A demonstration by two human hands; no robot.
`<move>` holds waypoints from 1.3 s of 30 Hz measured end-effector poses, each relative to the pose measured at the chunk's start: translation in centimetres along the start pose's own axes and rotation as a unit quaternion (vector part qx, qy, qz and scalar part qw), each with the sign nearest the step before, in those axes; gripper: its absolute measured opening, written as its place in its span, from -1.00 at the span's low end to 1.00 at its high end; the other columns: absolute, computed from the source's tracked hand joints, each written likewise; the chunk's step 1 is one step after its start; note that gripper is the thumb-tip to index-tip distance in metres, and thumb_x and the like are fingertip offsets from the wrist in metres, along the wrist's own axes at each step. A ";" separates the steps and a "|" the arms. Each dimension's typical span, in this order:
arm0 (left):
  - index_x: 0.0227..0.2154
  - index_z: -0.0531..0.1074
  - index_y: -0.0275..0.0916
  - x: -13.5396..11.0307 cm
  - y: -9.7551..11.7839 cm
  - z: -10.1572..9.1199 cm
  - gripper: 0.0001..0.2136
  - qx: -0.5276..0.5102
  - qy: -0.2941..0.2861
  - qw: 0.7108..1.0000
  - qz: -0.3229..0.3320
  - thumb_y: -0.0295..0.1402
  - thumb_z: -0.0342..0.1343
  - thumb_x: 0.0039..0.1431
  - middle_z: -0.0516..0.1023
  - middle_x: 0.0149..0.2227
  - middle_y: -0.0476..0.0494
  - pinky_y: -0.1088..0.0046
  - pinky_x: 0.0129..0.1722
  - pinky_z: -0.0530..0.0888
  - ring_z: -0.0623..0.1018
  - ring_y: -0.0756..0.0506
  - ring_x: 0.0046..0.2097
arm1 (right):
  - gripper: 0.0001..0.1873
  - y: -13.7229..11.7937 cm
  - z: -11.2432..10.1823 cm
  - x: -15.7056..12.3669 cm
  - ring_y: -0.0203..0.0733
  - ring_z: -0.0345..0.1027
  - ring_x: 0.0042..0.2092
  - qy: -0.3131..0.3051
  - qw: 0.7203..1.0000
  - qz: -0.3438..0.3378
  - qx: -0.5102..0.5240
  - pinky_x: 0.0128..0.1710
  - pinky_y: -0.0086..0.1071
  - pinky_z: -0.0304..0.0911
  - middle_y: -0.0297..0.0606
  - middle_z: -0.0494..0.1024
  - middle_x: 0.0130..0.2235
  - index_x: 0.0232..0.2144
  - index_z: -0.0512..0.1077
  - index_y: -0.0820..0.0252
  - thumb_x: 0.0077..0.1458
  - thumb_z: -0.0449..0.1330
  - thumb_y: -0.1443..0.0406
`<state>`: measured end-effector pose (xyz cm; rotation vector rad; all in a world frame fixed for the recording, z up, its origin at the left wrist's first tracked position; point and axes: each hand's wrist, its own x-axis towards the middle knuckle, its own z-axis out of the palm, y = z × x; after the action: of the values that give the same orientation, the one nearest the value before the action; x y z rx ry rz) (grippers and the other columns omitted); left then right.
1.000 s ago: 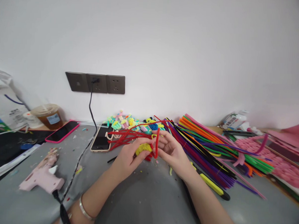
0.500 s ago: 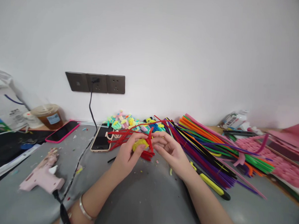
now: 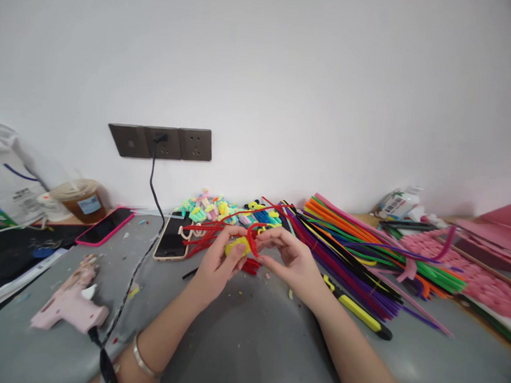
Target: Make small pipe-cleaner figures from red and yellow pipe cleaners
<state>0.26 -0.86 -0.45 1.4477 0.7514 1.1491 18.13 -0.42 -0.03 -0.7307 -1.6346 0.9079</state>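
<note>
In the middle of the head view, my left hand [image 3: 217,261] pinches a yellow fuzzy bundle [image 3: 238,247], which looks like wound pipe cleaner, between thumb and fingers. A red pipe cleaner [image 3: 252,241] curves up in a loop at the bundle's right side. My right hand [image 3: 292,265] has its thumb and fingertips bent round the right edge of this loop; the exact contact is partly hidden. Short red pipe cleaner pieces [image 3: 250,266] lie just below the bundle. Longer red pipe cleaners [image 3: 204,234] lie behind my left hand.
A pink glue gun [image 3: 72,302] with its cord lies at left, near two phones [image 3: 106,226] and a drink cup [image 3: 83,201]. Small pastel pieces [image 3: 212,207] are heaped by the wall. Pipe cleaner bundles [image 3: 355,259] and a yellow utility knife [image 3: 360,314] lie at right.
The yellow bundle has turned a little in my left hand, with my thumb now across its front. The red loop has tilted left, and my right fingertips stay beside it.
</note>
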 end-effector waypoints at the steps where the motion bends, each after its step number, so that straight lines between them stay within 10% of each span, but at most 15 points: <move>1: -0.10 0.25 -0.20 0.0 0.0 0.0 -0.65 0.000 -0.006 1.000 -0.002 -0.03 0.00 0.28 0.22 -0.58 0.16 0.65 -0.64 0.12 0.17 0.10 -0.59 | -0.73 0.0 0.0 0.0 -0.16 0.47 -0.21 0.001 1.000 -0.004 -0.003 -0.12 -0.24 0.40 -0.25 0.53 -0.27 -0.21 0.44 0.12 0.07 0.35 0.17; 39: -0.05 0.29 -0.21 -0.6 0.4 -0.8 -0.79 0.182 -0.091 0.974 0.098 -0.25 -0.05 0.36 0.42 -0.39 0.00 0.52 -0.34 0.34 0.42 0.00 -0.39 | -0.79 -0.2 -0.6 -0.3 -0.18 0.36 -0.18 -0.089 0.990 0.088 0.070 -0.17 -0.35 0.29 -0.26 0.47 -0.23 -0.23 0.42 0.14 0.09 0.31 0.23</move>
<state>-0.75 -1.19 -0.30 1.9426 0.7264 1.0418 18.76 -0.67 0.06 -0.7213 -1.6590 1.2322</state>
